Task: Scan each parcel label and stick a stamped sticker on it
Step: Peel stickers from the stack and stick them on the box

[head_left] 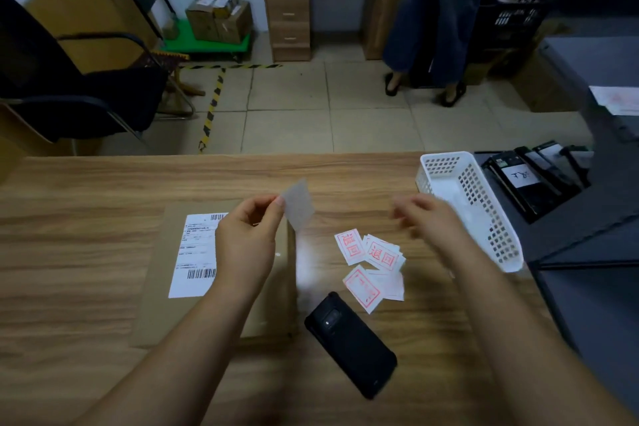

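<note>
From the head view, one flat cardboard parcel (pixel 221 273) lies on the bench (pixel 86 190), its long axis running away from the person, its single white label (pixel 197 256) face up. The left hand (pixel 247 239) hovers directly over the parcel's right half and pinches one small pale sticker (pixel 299 204) by its corner, held up on edge; it is plainly the nearer hand to the label, which sits just left of and below it. The right hand (pixel 427 216) is blurred, held off beside a white basket (pixel 473 204); I cannot tell whether it holds anything. Between the hands lie loose stamped stickers (pixel 371 268), four or five, overlapping. One black scanner (pixel 351 344) lies diagonally nearer the person.
</note>
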A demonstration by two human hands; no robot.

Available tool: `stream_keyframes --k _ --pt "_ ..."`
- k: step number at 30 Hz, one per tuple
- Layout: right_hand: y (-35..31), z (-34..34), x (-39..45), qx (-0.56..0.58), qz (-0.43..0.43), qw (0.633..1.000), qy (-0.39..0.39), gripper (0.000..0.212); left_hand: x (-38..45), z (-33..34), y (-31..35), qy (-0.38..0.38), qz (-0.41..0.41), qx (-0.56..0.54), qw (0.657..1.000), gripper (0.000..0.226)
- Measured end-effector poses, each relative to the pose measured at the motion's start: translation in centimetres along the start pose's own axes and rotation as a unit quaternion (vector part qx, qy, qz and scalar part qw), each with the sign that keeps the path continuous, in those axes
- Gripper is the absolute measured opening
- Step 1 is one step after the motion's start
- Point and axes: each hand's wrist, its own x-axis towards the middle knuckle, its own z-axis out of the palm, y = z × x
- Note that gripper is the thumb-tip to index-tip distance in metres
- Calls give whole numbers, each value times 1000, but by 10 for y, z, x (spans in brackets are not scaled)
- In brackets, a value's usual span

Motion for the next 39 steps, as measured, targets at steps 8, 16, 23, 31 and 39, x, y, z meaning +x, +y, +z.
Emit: stream_keyframes --k 8,16,23,31,39 --pt "-42 139 -40 254 55 946 -195 13 -4 -32 -40 -50 315 311 895 33" --pt "-32 171 -48 246 141 925 -253 7 -4 -94 -43 -30 -122 -30 992 38" --pt "-18 202 -22 134 64 988 -45 14 26 -111 -58 3 -131 52 990 33" --pt "-15 222 -12 93 91 987 -92 29 52 -129 -64 -95 -135 15 986 33" --pt "-17 209 8 72 54 996 1 16 65 -138 -91 -58 -141 25 988 36"
